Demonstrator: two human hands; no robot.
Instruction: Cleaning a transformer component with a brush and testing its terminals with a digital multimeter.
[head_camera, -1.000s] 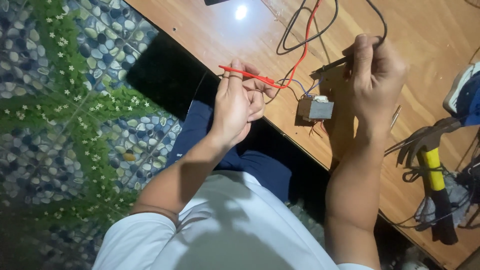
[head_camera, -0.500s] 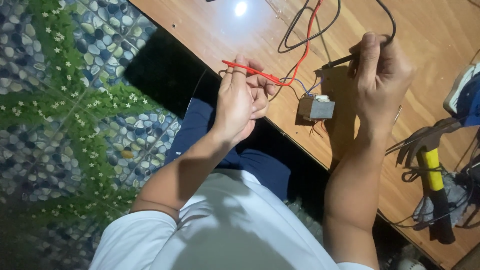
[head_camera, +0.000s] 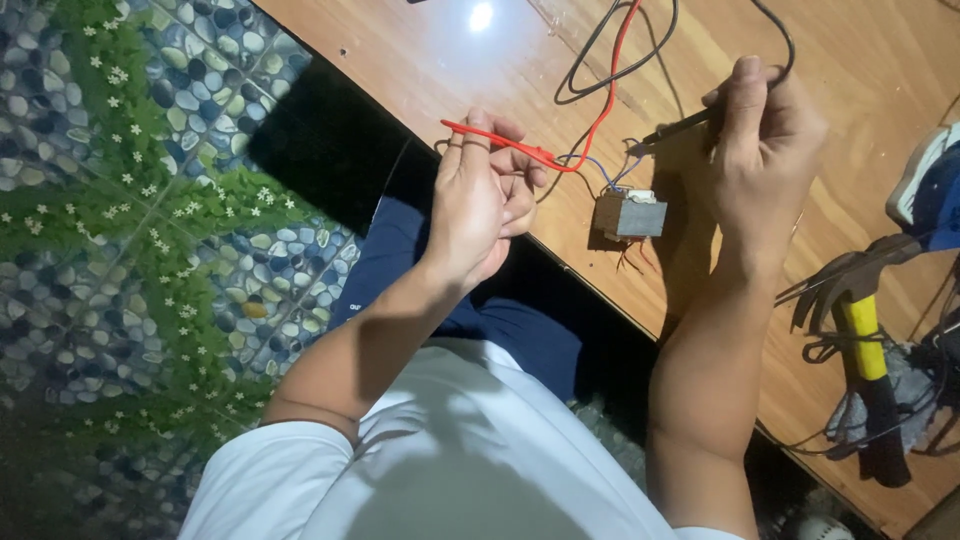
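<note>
Your right hand (head_camera: 762, 140) has lifted slightly, fingers pinching the thin black probe (head_camera: 672, 127), its tip now nearer the wires above the small grey metal transformer (head_camera: 630, 214) at the wooden table (head_camera: 480, 70) edge. Your left hand (head_camera: 483, 200) stays closed on the slim red probe (head_camera: 500, 145). No packages or labels show.

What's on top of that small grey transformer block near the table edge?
On top of the transformer sits a pale strip with blue and dark wires rising from it toward the red probe and black probe. The individual terminals are too small to make out.
</note>
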